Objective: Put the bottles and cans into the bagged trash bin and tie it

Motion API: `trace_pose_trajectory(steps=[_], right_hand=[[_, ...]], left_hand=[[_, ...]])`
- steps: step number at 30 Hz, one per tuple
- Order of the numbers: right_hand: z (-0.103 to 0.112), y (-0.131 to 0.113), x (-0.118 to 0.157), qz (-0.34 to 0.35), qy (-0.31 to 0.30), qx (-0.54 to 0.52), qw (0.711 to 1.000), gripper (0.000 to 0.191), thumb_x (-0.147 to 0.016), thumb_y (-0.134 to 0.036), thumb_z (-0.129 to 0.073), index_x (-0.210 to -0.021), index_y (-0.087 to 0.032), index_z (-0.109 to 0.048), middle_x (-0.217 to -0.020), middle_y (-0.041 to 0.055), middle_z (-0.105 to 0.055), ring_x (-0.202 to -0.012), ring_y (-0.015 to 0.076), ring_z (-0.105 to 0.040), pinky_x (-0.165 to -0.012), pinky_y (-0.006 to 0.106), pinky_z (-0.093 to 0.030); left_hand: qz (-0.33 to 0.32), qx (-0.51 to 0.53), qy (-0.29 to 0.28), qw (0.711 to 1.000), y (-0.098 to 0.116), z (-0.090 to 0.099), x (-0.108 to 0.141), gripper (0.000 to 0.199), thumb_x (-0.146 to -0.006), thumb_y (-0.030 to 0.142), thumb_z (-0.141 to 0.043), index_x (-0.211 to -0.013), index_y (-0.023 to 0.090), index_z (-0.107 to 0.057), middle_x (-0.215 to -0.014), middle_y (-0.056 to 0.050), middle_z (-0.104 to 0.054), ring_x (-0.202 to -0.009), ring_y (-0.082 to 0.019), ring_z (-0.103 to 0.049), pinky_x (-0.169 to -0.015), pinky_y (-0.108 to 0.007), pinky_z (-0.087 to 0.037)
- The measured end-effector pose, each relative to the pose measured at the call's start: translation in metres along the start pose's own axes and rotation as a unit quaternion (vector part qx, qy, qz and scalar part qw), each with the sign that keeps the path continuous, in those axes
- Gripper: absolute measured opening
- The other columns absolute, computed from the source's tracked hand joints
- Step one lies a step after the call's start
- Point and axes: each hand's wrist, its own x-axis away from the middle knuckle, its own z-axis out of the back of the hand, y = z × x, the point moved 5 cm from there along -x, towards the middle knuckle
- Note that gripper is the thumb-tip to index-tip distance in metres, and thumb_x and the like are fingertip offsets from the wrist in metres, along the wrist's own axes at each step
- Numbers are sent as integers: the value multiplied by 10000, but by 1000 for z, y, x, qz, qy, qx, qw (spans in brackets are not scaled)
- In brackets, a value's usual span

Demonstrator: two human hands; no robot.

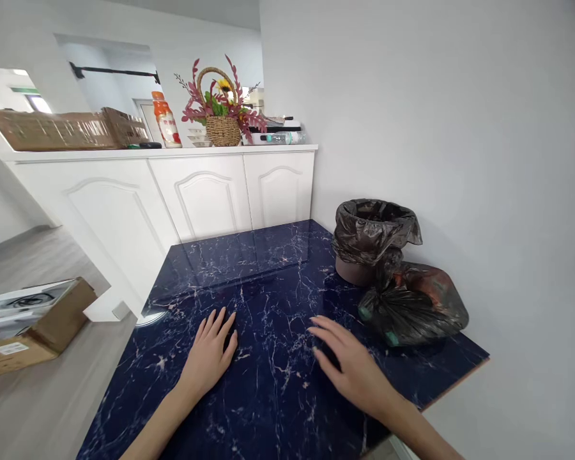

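Note:
My left hand point(209, 355) rests palm down on a dark blue marbled table point(268, 306), its fingers spread and nothing held. To the right, my right hand point(347, 364) is over the same surface with fingers apart and holds nothing. Beyond it and to the right lies a tied black plastic bag point(419, 306), the object nearest to my right hand. Just behind that bag stands a bin point(354, 271) lined with an open black bag point(364, 236).
White cabinets point(206, 198) stand behind the table, topped by a cardboard box point(57, 131), an orange-capped bottle point(167, 121), a flower basket point(223, 131) and a clear bottle point(285, 138). An open carton point(43, 332) sits on the floor at left. A wall point(460, 160) borders the right side.

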Motion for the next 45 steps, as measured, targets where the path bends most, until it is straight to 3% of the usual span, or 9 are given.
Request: trace_pose_trajectory(steps=[5,8,10,17,24,29,36,40,45], right_hand=[[72,30,17,-40,246,60,967,245,-1063,-322,-511,-1235,-250,-669,-1359,126,-685,-1121,270,-730,-1035,460,-577],[95,56,26,-122,301,100,940,260,-1037,-361,-528,-1220,-241,-670,-1376,139,-672,-689,174,-693,-731,389,-596],[97,72,30,-159,294,129,934,324,-1014,-356,-532,-1295,-238,-645,-1428,139,-660,-579,141,-627,-641,375,-556],[66,89,33,-195,240,192,931,408,-1004,-386,-492,-1367,-228,-590,-1298,110,-723,-693,200,-694,-537,330,-465],[30,42,31,-149,238,128,951,231,-1002,-366,-514,-1177,-236,-591,-1107,79,-665,-615,162,-639,-532,305,-468],[-11,-7,16,-77,167,21,983,147,-1015,-285,-515,-1151,-256,-563,-1005,27,-563,-606,138,-600,-614,304,-508],[-67,-66,-28,-23,44,-178,983,151,-985,-223,-557,-1129,-268,-560,-1002,8,-541,-631,124,-601,-628,289,-519],[-89,-80,-56,19,15,-257,966,224,-965,-210,-599,-1180,-269,-580,-1043,10,-578,-689,124,-623,-664,283,-536],[-100,-74,-67,17,22,-275,961,185,-998,-240,-576,-1182,-254,-588,-1012,15,-588,-711,134,-608,-669,284,-541]], left_hand=[[4,17,15,1000,-2,-1,0,561,-1085,436,-431,-1574,198,-567,-1682,-128,-468,-1598,-383,-367,-1290,-622,-346],[7,14,11,1000,-1,-1,-1,567,-1085,432,-417,-1570,182,-571,-1677,-137,-475,-1594,-390,-373,-1289,-620,-348],[7,9,5,1000,0,-1,-1,574,-1085,430,-401,-1566,168,-575,-1672,-147,-480,-1589,-398,-379,-1285,-623,-350],[13,37,25,999,0,-1,1,543,-1067,417,-447,-1536,196,-610,-1655,-145,-509,-1584,-395,-393,-1283,-627,-348],[8,43,42,998,2,-1,1,511,-1052,388,-485,-1496,193,-646,-1628,-167,-538,-1567,-425,-413,-1256,-667,-369],[1,63,33,997,9,8,1,477,-1063,378,-488,-1468,185,-651,-1600,-173,-570,-1553,-443,-430,-1235,-710,-376],[-86,193,94,973,47,50,5,407,-1072,283,-527,-1478,257,-526,-1487,-127,-608,-1392,-280,-593,-1181,-497,-514],[-95,213,124,965,55,58,8,366,-1011,228,-585,-1373,231,-533,-1369,-142,-596,-1304,-293,-603,-1116,-485,-542],[-3,267,137,954,38,51,3,226,-924,152,-576,-1135,223,-545,-1228,-115,-572,-1191,-298,-592,-1044,-501,-531]])
